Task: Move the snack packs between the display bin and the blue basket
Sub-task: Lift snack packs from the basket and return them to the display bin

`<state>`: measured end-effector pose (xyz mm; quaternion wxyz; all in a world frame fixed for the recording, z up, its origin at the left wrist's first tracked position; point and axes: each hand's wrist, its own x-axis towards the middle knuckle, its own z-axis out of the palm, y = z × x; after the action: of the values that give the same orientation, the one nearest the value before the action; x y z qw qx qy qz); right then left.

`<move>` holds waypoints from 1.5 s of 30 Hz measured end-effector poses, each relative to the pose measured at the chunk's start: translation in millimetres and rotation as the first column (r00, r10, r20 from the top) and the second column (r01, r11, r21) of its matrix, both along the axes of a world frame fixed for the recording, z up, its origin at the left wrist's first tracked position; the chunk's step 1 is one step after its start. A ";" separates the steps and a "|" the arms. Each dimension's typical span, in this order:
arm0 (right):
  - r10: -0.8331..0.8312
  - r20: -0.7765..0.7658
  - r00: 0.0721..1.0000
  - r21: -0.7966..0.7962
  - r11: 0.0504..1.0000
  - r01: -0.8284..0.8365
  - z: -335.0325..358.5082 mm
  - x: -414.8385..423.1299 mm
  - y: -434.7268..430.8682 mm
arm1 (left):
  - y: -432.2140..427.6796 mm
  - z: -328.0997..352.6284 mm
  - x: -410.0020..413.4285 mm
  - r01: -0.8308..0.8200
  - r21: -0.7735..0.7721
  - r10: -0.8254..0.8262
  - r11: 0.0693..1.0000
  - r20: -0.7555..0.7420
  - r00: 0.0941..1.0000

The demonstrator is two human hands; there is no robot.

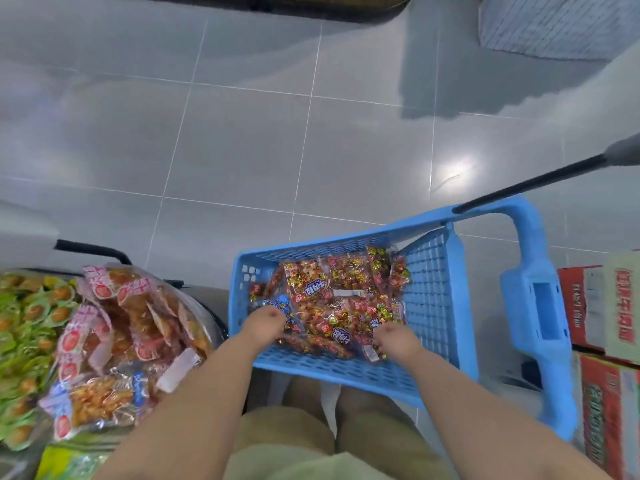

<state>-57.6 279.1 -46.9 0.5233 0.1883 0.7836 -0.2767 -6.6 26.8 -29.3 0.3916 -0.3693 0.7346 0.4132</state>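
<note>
The snack packs [341,292], red and gold wrappers with a few blue-printed ones, lie heaped in the blue basket [434,299], which stands on the floor just in front of the person's knees. Both hands are down in that heap: the left hand [267,320] sits on a blue-printed pack at the near left corner, and the right hand [393,336] is on the packs along the near wall. Their fingers point down into the wrappers and are hidden, so whether either hand has closed on a pack cannot be told. This looks like the pick-up step at the basket end of the transfer. The display bin [214,317] is just to the left, piled with pink-labelled packs [131,317], with green packs [24,323] beyond them. The next move probably calls for a firm hold on a few slippery wrappers, a lift clear of the basket's left wall, and a short carry leftward onto a pile that is already high. Cardboard boxes [602,306] stand to the right on the grey tiled floor [242,133].
</note>
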 end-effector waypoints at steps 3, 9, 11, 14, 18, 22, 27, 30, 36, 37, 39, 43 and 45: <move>0.122 0.045 0.991 -0.097 0.988 -0.117 -24.1 -1.1 -35.9 | -11.6 -13.7 6.9 -0.035 -0.087 0.034 0.996 -0.005 0.999; 0.201 0.050 0.978 -0.216 0.959 -0.186 -64.6 -5.6 -112.9 | -33.6 -36.8 36.9 0.039 -0.153 -0.026 0.987 0.087 0.996; 0.218 0.060 0.974 -0.246 0.949 -0.197 -76.6 -5.1 -131.6 | -34.3 -41.4 37.3 0.033 -0.135 -0.026 0.990 0.049 0.998; 0.238 0.112 0.965 -0.222 0.952 -0.209 -90.5 -1.1 -149.1 | -34.7 -47.6 38.7 0.034 -0.100 -0.029 0.994 0.050 0.998; 0.366 0.059 0.929 -0.181 0.919 -0.351 -104.6 8.4 -153.5 | -38.2 -52.8 40.3 0.009 -0.076 -0.002 0.997 0.091 0.996; 0.321 -0.123 0.939 -0.209 0.917 -0.341 -97.2 17.2 -141.3 | -42.2 -50.2 34.0 -0.165 -0.037 0.166 0.986 0.052 0.985; 0.126 -0.232 0.965 -0.370 0.906 -0.207 -67.2 10.6 -120.4 | -44.2 -42.6 19.2 -0.248 -0.078 0.247 0.966 -0.027 0.969; 0.062 -0.166 0.984 -0.479 0.867 -0.135 -43.7 -5.6 -111.7 | -42.9 -31.7 2.7 -0.205 -0.130 0.175 0.970 -0.211 0.962; -0.011 -0.011 1.000 -0.588 0.808 0.002 -7.3 -47.1 -89.5 | -21.1 -21.6 -36.5 0.149 0.155 -0.124 0.977 -0.160 0.979; -0.036 0.000 0.999 -0.580 0.814 0.030 -6.1 -52.7 -84.5 | -16.2 -22.6 -42.4 0.118 0.216 -0.089 0.969 -0.139 0.986; -0.144 0.006 0.990 -0.541 0.832 0.125 -11.1 -61.2 -71.3 | -6.9 -27.2 -50.6 0.031 0.315 0.004 0.949 -0.109 0.994; -0.376 -0.146 0.915 -0.232 0.912 0.338 -39.0 -64.0 -36.5 | 8.0 -41.5 -45.3 -0.096 0.271 0.108 0.958 -0.031 0.994; -0.125 -0.235 0.964 0.072 0.987 0.145 -58.7 -54.5 -15.3 | 11.9 -48.2 -35.3 -0.185 0.192 0.189 0.964 -0.005 0.982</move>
<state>-112.1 263.8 -105.6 0.4004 0.2312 0.8356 -0.2967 -41.8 38.7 -77.5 0.3759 -0.3930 0.6579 0.5210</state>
